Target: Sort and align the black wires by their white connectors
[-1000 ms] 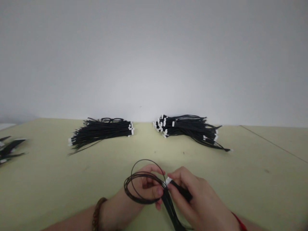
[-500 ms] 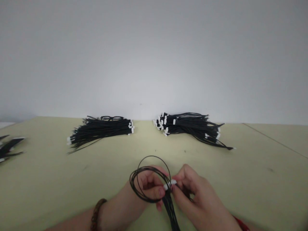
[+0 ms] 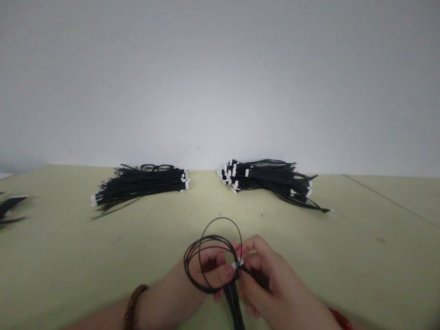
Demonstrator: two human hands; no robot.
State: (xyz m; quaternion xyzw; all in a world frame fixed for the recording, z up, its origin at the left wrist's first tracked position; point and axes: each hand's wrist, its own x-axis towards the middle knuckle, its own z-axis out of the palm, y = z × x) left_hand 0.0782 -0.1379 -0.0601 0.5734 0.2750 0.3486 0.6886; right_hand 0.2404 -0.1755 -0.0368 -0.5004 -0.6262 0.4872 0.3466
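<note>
Between my two hands is a bunch of thin black wires (image 3: 233, 300), bent round into loops at its upper part. A white connector (image 3: 237, 264) shows where the wires meet my fingertips. My left hand (image 3: 209, 270) is closed, its thumb pressed on the wires just beside the connector. On the other side, my right hand (image 3: 266, 275) pinches at the connector, with black wire ends passing under its fingers. One loop stands higher than the others. The fingertips of the right hand partly cover the connector.
At the back left lies a pile of black wires (image 3: 144, 185) with white connectors, and eyeglasses (image 3: 157, 167) behind it. Another wire pile (image 3: 268, 178) lies at the back right against the wall (image 3: 220, 82). More black wires (image 3: 10, 208) sit at the far left of the table (image 3: 85, 256).
My right hand has moved slightly left, closer to my left hand, and now covers more of the white connector. The view has shifted a little.
</note>
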